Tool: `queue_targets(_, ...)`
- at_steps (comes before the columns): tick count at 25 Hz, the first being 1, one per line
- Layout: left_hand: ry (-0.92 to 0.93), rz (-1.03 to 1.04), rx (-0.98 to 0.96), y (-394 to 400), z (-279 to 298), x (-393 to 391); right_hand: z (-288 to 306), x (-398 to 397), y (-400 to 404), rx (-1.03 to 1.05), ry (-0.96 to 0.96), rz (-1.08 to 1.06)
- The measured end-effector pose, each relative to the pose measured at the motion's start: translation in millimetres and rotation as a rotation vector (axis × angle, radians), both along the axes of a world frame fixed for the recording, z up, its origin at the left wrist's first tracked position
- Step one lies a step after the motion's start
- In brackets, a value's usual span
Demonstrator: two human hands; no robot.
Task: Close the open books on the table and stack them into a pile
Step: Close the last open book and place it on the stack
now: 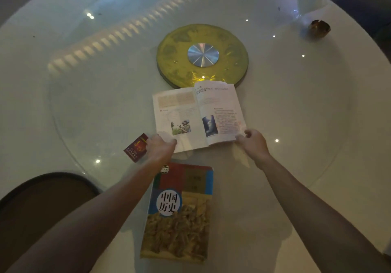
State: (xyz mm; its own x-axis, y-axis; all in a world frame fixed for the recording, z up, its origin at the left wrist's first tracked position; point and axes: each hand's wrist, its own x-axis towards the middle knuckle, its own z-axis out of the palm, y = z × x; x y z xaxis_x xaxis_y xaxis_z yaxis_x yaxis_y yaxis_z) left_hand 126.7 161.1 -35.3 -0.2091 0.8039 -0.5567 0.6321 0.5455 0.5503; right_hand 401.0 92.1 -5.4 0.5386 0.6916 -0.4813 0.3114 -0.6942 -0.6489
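Both hands hold an open book (198, 116) by its near corners, the left hand (160, 148) closed on the left page and the right hand (252, 142) pinching the lower right page edge, seemingly ready to fold it shut. A closed book (179, 213) lies at the surface's near edge, likely the pile's base. The pale round surface (296, 107) is glossy, with a yellow disc (202, 55) at its centre and a small red packet (136, 147) beside the left hand; the room is dim.

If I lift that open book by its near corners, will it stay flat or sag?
The open book looks like a thin paperback, so it will probably sag at the spine. Its far page edges already curl up, so loose pages may flop. On the glossy table it would likely slide easily.
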Motion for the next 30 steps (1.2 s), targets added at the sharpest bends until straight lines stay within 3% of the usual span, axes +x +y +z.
queue_targets(5,0.108,0.083,-0.085,14,-5,20,-9,22,55,-0.004,0.004,0.004)
queue_targets(13,0.216,0.16,-0.13,22,-12,24,-34,11,73,-0.114,0.063,-0.103)
queue_targets(17,0.03,0.25,-0.092,29,-14,22,-34,2,79,-0.165,0.011,-0.13)
queue_targets(25,-0.374,0.288,-0.009,34,12,21,-22,2,91,-0.011,0.354,-0.218)
queue_targets(30,-0.438,0.23,0.082,34,34,24,-11,13,86,0.117,0.457,-0.107)
